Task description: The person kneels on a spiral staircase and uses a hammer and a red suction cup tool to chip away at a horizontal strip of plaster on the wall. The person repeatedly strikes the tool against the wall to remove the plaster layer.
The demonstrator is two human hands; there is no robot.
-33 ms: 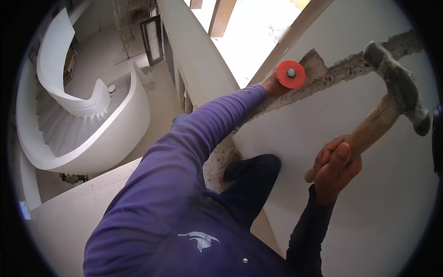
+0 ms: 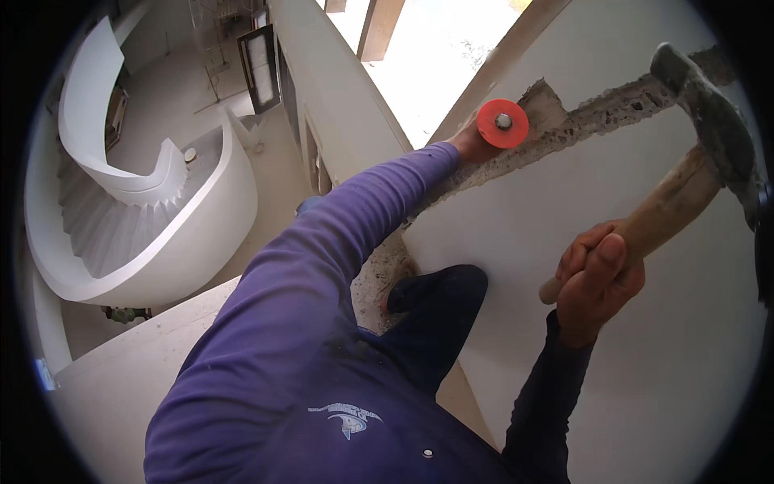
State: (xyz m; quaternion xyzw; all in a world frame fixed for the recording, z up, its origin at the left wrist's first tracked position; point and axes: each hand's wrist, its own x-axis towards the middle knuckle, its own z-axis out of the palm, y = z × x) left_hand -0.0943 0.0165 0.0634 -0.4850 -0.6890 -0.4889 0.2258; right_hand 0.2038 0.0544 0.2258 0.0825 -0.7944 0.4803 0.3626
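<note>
My left hand reaches out to the wall and is closed on a chisel. The chisel's round orange-red hand guard covers most of the fingers, with the metal striking end at its centre. The blade is hidden behind the guard and hand. A rough broken channel runs along the white wall beside this hand. At the right, my right hand grips a hammer low on its wooden handle. The worn grey hammer head is raised, apart from the chisel.
A window opening lies beyond my left hand. Down to the left, a curved white staircase drops to a lower floor, past a pale ledge edge. Rubble and dust lie near my bent knee.
The hammer and my right hand have moved slightly up and to the right, away from the chisel. My left hand keeps its place on the chisel; the whole view has shifted a little.
</note>
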